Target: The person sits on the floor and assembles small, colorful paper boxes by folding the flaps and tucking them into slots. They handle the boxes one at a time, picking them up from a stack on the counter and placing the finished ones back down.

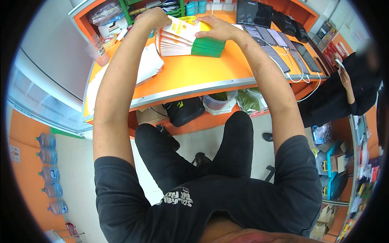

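A fanned stack of flat printed paper bags (175,45), white and orange with green ends, lies on the orange counter (231,67) in front of me. My left hand (156,18) bends over the stack's far left corner, closed at the edge of the top bag; most of its fingers are hidden. On the right, my right hand (216,28) grips the top bags near the green end, its thumb on the near side and the fingers reaching over the far side. A small yellow printed piece (188,19) shows between the hands, behind the stack.
White paper sheets (150,65) lie left of the stack, beside a clear plastic cup (97,52). Several phones (277,37) with white cables and a dark tablet (254,14) cover the right side. Another person (344,89) stands at the right, holding a phone. A bucket (219,101) sits underneath.
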### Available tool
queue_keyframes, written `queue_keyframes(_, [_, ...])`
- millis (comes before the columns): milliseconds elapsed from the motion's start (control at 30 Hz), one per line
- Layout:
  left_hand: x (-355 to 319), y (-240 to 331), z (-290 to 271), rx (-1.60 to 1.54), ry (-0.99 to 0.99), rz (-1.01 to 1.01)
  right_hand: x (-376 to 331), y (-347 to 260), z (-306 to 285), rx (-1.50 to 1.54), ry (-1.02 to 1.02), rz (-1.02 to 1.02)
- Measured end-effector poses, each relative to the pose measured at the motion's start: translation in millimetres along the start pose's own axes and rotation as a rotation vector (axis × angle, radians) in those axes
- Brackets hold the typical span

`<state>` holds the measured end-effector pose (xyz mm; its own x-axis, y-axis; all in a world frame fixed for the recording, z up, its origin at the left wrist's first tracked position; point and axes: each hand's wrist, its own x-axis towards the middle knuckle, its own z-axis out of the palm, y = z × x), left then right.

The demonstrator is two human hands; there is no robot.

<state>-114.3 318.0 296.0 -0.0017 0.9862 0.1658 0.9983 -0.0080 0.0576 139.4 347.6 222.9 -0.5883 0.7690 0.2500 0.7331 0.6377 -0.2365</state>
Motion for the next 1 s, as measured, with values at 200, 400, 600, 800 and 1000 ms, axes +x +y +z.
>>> queue_keyframes(200, [6, 9, 34, 0.018, 0.114, 0.454, 7, -19, 31, -0.219, -0.024, 0.082])
queue_keyframes(400, [14, 10, 81, 0.095, -0.058, 0.523, 4, -25, 42, -0.190, 0.010, 0.116])
queue_keyframes(600, [6, 2, 149, -0.039, 0.091, 0.492, 0, -22, 44, -0.269, 0.006, 0.138])
queue_keyframes(800, [18, -9, 164, -0.137, -0.092, 0.372, 9, -20, 44, -0.238, -0.054, 0.125])
queue_keyframes(1000, [-4, 11, 154, -0.034, -0.044, 0.330, 16, -6, 40, -0.251, -0.072, 0.087])
